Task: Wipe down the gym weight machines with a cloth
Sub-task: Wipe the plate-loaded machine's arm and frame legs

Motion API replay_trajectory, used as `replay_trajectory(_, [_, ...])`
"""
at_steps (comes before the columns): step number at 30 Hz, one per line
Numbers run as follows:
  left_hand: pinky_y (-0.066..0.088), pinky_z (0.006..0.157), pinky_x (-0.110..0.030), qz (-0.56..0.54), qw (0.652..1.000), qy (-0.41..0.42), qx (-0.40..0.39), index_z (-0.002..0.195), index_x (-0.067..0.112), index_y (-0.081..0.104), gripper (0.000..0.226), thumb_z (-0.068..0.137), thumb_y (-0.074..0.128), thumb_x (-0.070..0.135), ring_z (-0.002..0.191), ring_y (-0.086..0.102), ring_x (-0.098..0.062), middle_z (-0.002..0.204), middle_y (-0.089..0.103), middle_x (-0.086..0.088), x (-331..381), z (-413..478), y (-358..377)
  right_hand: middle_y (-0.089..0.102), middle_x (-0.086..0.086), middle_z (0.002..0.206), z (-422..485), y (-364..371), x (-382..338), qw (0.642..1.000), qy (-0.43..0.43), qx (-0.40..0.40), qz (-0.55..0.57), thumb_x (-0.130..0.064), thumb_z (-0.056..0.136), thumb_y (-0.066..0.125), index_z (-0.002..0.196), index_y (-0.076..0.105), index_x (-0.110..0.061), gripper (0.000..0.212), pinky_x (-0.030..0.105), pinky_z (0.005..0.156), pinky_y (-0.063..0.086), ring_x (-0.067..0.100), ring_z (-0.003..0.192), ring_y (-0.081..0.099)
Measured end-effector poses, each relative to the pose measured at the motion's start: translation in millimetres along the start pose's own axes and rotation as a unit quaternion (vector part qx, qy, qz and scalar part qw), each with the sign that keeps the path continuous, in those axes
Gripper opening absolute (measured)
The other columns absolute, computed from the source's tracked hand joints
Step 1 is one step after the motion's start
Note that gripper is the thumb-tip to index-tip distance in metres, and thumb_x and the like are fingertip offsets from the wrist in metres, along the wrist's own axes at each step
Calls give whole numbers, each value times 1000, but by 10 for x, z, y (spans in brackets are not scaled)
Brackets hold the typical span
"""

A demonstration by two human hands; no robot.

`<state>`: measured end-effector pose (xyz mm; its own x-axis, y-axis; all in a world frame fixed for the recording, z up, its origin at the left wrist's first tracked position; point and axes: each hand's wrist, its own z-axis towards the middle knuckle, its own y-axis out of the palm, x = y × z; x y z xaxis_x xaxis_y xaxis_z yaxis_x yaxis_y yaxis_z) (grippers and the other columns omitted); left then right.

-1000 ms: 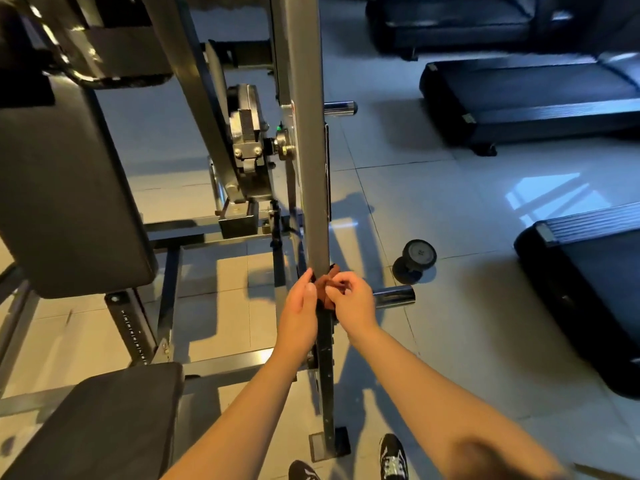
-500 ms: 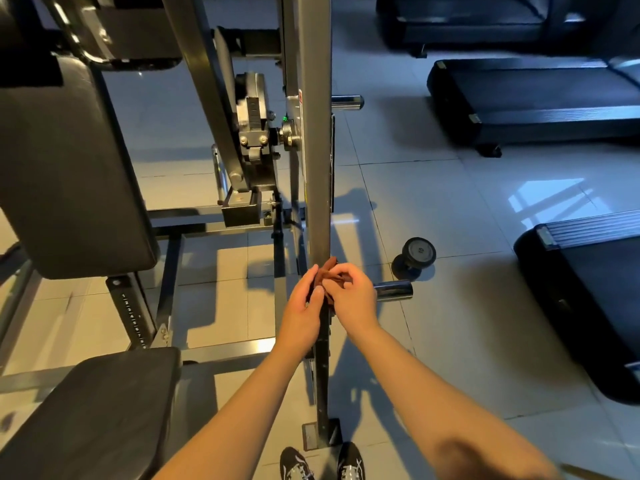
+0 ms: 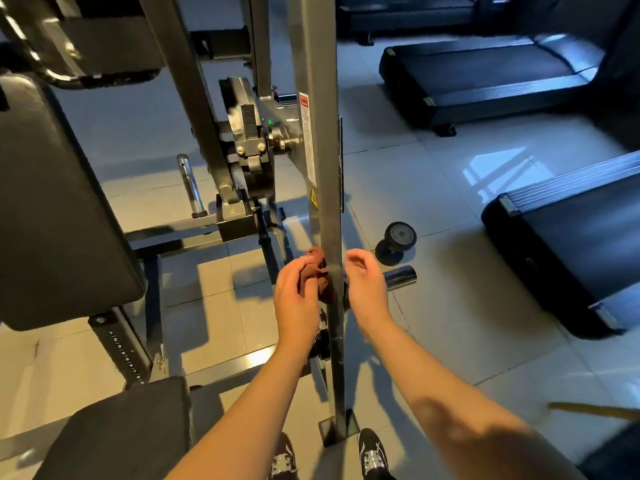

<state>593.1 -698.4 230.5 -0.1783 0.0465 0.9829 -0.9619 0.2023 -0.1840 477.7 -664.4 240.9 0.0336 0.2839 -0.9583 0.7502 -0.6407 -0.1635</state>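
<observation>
A grey upright post (image 3: 323, 174) of the weight machine runs down the middle of the view to a foot plate between my shoes. My left hand (image 3: 297, 296) grips a bunched brown cloth (image 3: 317, 275) against the left side of the post, low down. My right hand (image 3: 366, 285) hovers just right of the post with loosely curled fingers and holds nothing. Part of the cloth is hidden behind my left fingers and the post.
A black back pad (image 3: 59, 209) and seat (image 3: 117, 434) fill the left. A chrome weight peg (image 3: 400, 277) sticks out right of the post, with a dumbbell (image 3: 396, 242) on the tiles behind it. Treadmills (image 3: 575, 247) lie at right and far right.
My right hand has let go of the cloth and moved off to the right of the post. My left hand now holds the cloth alone on the post's left side.
</observation>
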Motion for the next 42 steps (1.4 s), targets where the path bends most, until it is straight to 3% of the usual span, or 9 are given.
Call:
replay_trajectory(6, [29, 112, -19, 162, 973, 137, -95, 133, 32, 63, 48, 91, 71, 10, 133, 36, -15, 139, 32, 7, -47, 379, 182, 63, -15, 113, 105, 54, 75, 997, 56, 36, 34, -28, 107, 41, 121, 63, -29, 25, 26, 91, 49, 3, 108, 58])
replay_trajectory(15, [48, 93, -39, 245, 935, 130, -221, 132, 34, 64, 47, 90, 74, 15, 100, 41, -16, 104, 29, 10, -611, 155, 181, 71, -3, 102, -93, 92, 448, 986, 151, 31, 64, -25, 107, 40, 104, 70, -27, 30, 22, 80, 51, 7, 101, 67])
replay_trajectory(18, [50, 91, -35, 223, 944, 154, -189, 131, 30, 65, 46, 90, 74, 14, 97, 45, -16, 104, 35, 6, -541, 219, 142, 68, -16, 107, -157, 6, 494, 988, 140, 41, 55, -29, 108, 43, 115, 66, -33, 24, 16, 84, 48, -8, 101, 64])
replay_trajectory(20, [49, 89, -30, 220, 947, 186, -138, 131, 28, 67, 45, 89, 75, 15, 99, 46, -17, 106, 36, 4, -432, 322, 134, 65, -13, 122, -92, -49, 500, 991, 116, 58, 38, -32, 106, 45, 129, 63, -28, 29, 27, 101, 45, 1, 118, 58])
replay_trajectory(24, [51, 85, -35, 247, 938, 200, -138, 131, 32, 67, 49, 87, 77, 14, 96, 46, -19, 104, 37, 6, -496, 325, 191, 63, -11, 126, 20, -62, 520, 995, 97, 26, 12, -30, 107, 43, 134, 61, -26, 32, 32, 107, 43, 4, 120, 55])
replay_trajectory(29, [50, 88, -33, 252, 946, 123, -162, 129, 42, 64, 50, 88, 77, 16, 94, 46, -15, 103, 36, 8, -892, 54, 326, 60, -12, 117, 34, -136, 796, 992, 121, -36, -19, -22, 108, 38, 129, 58, -31, 30, 9, 82, 40, 9, 118, 54])
replay_trajectory(33, [48, 97, -32, 236, 953, 20, -188, 122, 47, 59, 45, 92, 73, 16, 89, 45, -1, 107, 43, 2, -1103, -236, 428, 54, -11, 133, -39, -265, 989, 989, 134, -60, -27, -25, 109, 40, 148, 48, -26, 40, 3, 74, 35, 3, 119, 47])
replay_trajectory(39, [39, 93, -4, 151, 988, 40, -3, 130, 32, 63, 37, 95, 68, 19, 102, 44, 12, 110, 42, 5, -746, -312, 503, 59, -9, 129, -85, -555, 954, 990, 69, -111, -59, -25, 108, 44, 138, 60, -24, 34, 11, 88, 38, 3, 116, 51])
replay_trajectory(42, [36, 88, -1, 151, 988, 30, 25, 119, 33, 68, 30, 94, 70, 16, 102, 45, 15, 111, 44, 7, -736, -270, 611, 64, -9, 129, -37, -591, 891, 988, 45, -133, -66, -25, 107, 46, 135, 62, -23, 33, 14, 92, 42, 6, 119, 57])
